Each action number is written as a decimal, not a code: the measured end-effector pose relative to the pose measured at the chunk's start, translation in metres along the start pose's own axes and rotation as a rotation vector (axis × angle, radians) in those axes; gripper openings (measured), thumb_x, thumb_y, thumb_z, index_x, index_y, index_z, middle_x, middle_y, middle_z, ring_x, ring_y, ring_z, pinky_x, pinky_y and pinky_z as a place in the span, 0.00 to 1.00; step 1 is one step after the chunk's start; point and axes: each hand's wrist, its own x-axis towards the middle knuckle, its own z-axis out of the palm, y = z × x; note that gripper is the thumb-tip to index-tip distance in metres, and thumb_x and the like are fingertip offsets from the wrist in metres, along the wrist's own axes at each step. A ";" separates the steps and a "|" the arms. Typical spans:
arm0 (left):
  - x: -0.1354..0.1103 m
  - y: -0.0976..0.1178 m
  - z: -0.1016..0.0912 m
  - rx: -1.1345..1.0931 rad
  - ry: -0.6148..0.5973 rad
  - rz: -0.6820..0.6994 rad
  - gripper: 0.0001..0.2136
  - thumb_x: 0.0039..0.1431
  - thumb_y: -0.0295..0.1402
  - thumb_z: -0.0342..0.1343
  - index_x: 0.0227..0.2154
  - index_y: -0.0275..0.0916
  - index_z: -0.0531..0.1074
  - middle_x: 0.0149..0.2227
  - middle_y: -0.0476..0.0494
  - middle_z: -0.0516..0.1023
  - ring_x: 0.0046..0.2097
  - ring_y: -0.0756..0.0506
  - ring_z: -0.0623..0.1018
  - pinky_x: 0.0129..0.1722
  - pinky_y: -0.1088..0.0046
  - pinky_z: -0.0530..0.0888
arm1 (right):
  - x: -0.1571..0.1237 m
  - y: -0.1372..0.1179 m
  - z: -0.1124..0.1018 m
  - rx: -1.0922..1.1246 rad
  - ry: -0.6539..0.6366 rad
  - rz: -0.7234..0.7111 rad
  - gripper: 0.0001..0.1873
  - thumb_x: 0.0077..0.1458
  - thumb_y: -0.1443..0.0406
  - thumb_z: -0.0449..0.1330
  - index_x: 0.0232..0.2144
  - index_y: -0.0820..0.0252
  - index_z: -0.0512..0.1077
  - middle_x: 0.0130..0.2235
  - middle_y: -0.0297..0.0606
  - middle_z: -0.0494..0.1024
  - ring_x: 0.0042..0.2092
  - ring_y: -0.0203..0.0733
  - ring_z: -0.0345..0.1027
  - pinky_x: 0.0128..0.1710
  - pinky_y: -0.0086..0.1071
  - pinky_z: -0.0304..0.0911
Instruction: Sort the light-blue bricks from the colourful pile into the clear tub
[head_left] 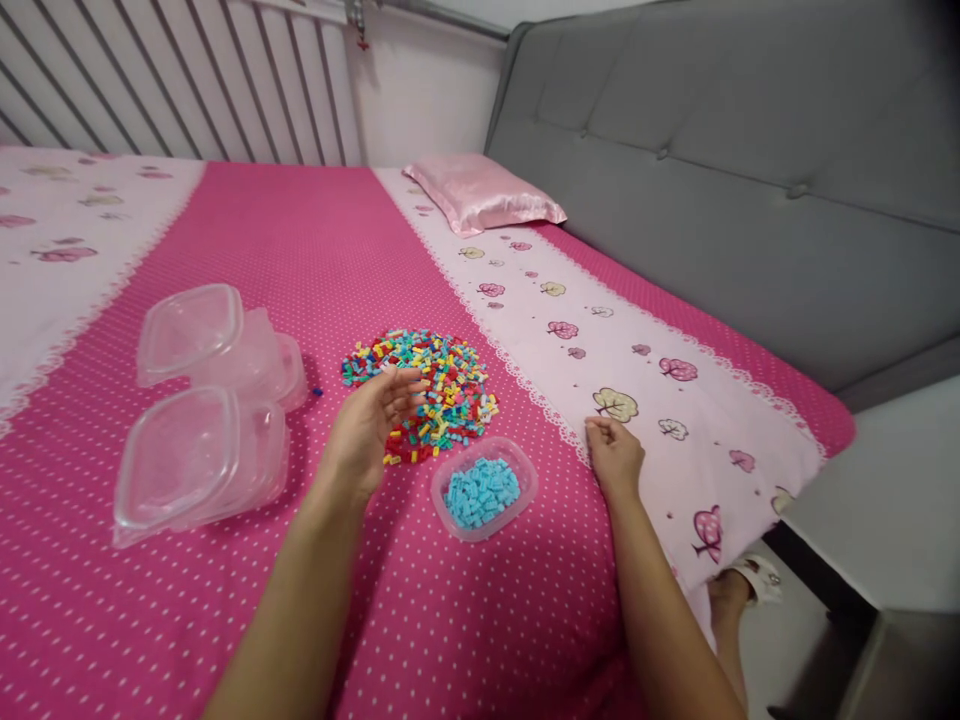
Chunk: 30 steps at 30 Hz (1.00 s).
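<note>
A heap of small mixed-colour toy building bricks (450, 390) lies on the pink dotted bedspread. My left hand (375, 415) hovers at the near left side of the heap, its fingers apart and loosely bent, with nothing visible in them. Just in front of the heap is a small clear plastic tub (529, 480) holding light blue bricks (481, 492). To the right of the tub, my right hand (616, 455) rests by the lace border with its fingers curled closed. Whatever may be inside those fingers is hidden.
Clear plastic containers (176, 465) stand at the left, close to my left forearm. One dark blue brick (317, 392) lies apart from the heap. A pink satin pillow (484, 192) lies at the back, beside the grey padded headboard (720, 150).
</note>
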 end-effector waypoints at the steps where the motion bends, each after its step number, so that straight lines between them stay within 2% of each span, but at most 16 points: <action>1: 0.006 0.000 -0.003 0.022 0.060 0.049 0.15 0.48 0.42 0.58 0.32 0.34 0.75 0.32 0.44 0.77 0.34 0.48 0.74 0.38 0.72 0.69 | 0.000 0.000 0.000 -0.006 -0.003 0.002 0.20 0.44 0.54 0.57 0.33 0.63 0.78 0.29 0.40 0.79 0.30 0.42 0.69 0.37 0.36 0.64; 5: 0.029 0.000 -0.004 0.157 0.216 0.207 0.15 0.46 0.42 0.59 0.33 0.37 0.71 0.35 0.47 0.74 0.35 0.49 0.73 0.36 0.74 0.66 | -0.001 -0.002 0.000 -0.047 -0.005 0.008 0.21 0.44 0.53 0.57 0.33 0.62 0.78 0.27 0.40 0.78 0.29 0.43 0.69 0.37 0.37 0.64; 10: 0.047 0.008 0.001 0.183 0.326 0.289 0.11 0.49 0.39 0.58 0.34 0.39 0.69 0.36 0.48 0.73 0.42 0.47 0.72 0.42 0.74 0.67 | -0.003 -0.008 0.001 -0.055 -0.010 0.003 0.22 0.44 0.52 0.56 0.33 0.62 0.78 0.28 0.41 0.78 0.30 0.45 0.69 0.38 0.38 0.64; 14: 0.060 0.004 -0.007 0.048 0.369 0.251 0.10 0.49 0.38 0.57 0.32 0.40 0.69 0.36 0.50 0.73 0.41 0.49 0.73 0.41 0.76 0.68 | -0.002 -0.008 0.002 -0.037 -0.022 0.049 0.22 0.43 0.52 0.58 0.33 0.62 0.78 0.29 0.40 0.78 0.31 0.44 0.69 0.38 0.38 0.64; 19: 0.077 -0.015 -0.023 -0.078 0.338 0.155 0.11 0.48 0.39 0.56 0.32 0.39 0.71 0.36 0.50 0.74 0.37 0.51 0.74 0.39 0.77 0.68 | 0.010 -0.014 0.003 0.203 -0.126 0.211 0.22 0.36 0.53 0.64 0.32 0.64 0.77 0.22 0.35 0.74 0.23 0.36 0.62 0.24 0.31 0.59; 22: 0.081 -0.022 -0.027 -0.027 0.372 0.161 0.11 0.48 0.39 0.57 0.33 0.39 0.71 0.37 0.49 0.75 0.40 0.50 0.74 0.41 0.76 0.69 | 0.024 -0.036 0.009 0.248 -0.278 0.264 0.22 0.34 0.55 0.67 0.31 0.64 0.77 0.19 0.34 0.71 0.20 0.35 0.61 0.19 0.28 0.55; 24: 0.082 -0.024 -0.028 -0.003 0.409 0.192 0.11 0.49 0.38 0.58 0.34 0.40 0.71 0.39 0.49 0.75 0.43 0.49 0.74 0.44 0.75 0.69 | 0.036 -0.060 0.020 0.220 -0.417 0.242 0.21 0.36 0.56 0.67 0.32 0.63 0.77 0.22 0.36 0.74 0.22 0.36 0.64 0.20 0.29 0.58; 28: 0.083 -0.029 -0.030 0.017 0.462 0.242 0.11 0.52 0.38 0.57 0.39 0.42 0.71 0.44 0.49 0.75 0.48 0.47 0.73 0.49 0.73 0.69 | 0.064 -0.119 0.061 0.142 -0.676 0.107 0.20 0.44 0.58 0.64 0.40 0.60 0.75 0.30 0.39 0.78 0.30 0.39 0.70 0.26 0.30 0.64; 30: 0.084 -0.031 -0.032 0.016 0.478 0.262 0.12 0.53 0.38 0.57 0.40 0.42 0.72 0.44 0.48 0.75 0.48 0.47 0.73 0.49 0.72 0.69 | 0.075 -0.148 0.087 0.119 -0.743 0.033 0.19 0.46 0.59 0.63 0.42 0.59 0.74 0.33 0.39 0.78 0.32 0.38 0.70 0.29 0.30 0.65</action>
